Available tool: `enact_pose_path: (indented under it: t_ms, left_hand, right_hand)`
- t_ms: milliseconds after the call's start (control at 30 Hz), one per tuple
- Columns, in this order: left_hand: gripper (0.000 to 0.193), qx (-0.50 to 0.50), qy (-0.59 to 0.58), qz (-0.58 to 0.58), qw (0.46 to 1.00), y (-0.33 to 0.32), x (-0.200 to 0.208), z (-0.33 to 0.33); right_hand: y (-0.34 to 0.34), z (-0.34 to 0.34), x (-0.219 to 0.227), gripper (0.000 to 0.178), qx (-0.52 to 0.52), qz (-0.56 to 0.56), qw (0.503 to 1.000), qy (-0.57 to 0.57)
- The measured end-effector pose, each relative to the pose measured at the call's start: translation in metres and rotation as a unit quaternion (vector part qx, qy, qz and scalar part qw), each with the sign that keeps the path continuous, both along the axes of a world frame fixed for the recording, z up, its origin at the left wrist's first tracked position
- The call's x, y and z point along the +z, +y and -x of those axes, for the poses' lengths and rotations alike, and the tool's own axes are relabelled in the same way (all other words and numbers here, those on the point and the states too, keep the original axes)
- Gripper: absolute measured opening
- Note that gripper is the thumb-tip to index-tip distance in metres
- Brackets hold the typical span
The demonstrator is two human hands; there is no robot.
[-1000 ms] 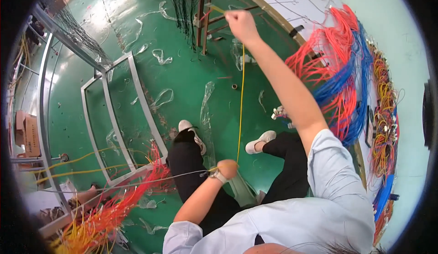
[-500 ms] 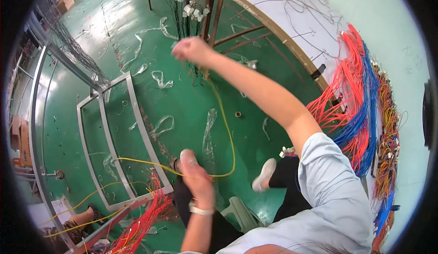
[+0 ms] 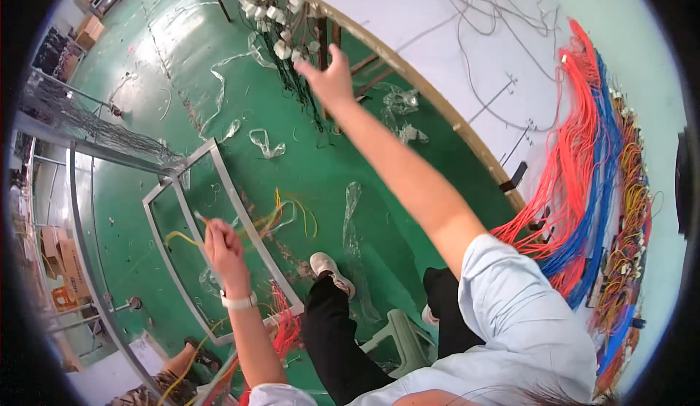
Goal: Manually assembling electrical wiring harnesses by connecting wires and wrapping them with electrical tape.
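My left hand (image 3: 224, 251), with a pale band at its wrist, is closed on a yellow wire (image 3: 179, 238) above the grey metal frame (image 3: 227, 175). A short end of the wire pokes out above the fingers. On the far side, my right hand (image 3: 329, 81) is stretched out with thumb and fingers apart and nothing between them. Its fingertips are beside the bundle of white connectors (image 3: 273, 13) with black wires, hanging at the table's corner. Whether they touch a connector I cannot tell.
A board-topped table (image 3: 437, 34) curves along the right, carrying red wires (image 3: 558, 165) and blue wires (image 3: 599, 158). More red wires (image 3: 286, 326) lie by my left leg. A green stool (image 3: 401, 340) stands between my legs. Clear plastic strips (image 3: 352, 223) litter the floor. Another person's arm (image 3: 179, 362) shows lower left.
My left hand has moved left and away from my body with the yellow wire. My right hand has opened beside the connectors. The long yellow loop no longer hangs in front of me.
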State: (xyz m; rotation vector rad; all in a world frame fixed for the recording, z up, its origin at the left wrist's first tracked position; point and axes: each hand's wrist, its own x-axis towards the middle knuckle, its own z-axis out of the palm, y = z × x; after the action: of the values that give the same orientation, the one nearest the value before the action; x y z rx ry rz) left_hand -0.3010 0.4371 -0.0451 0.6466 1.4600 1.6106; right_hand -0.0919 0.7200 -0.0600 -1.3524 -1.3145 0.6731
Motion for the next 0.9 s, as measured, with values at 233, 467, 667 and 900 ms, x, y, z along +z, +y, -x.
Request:
enact_pose_path:
  t_ms: [233, 467, 667, 900]
  left_hand:
    - [0.026, -0.005, -0.103, 0.14, 0.985, -0.076, 0.002, 0.042]
    - [0.023, -0.011, -0.181, 0.219, 0.959, -0.064, 0.063, 0.096]
    - [0.023, -0.029, -0.189, 0.225, 0.955, -0.04, 0.086, 0.133]
    - [0.021, -0.105, -0.142, 0.238, 0.955, -0.01, 0.119, 0.123]
  right_hand:
    - [0.178, 0.039, 0.02, 0.094, 0.066, 0.191, 0.97, 0.135]
    - [0.238, 0.068, 0.064, 0.04, 0.099, 0.092, 0.765, 0.63]
    - [0.217, 0.07, 0.148, 0.044, 0.138, 0.138, 0.755, 0.626]
    - [0.086, -0.067, 0.28, 0.021, 0.054, 0.093, 0.837, 0.536]
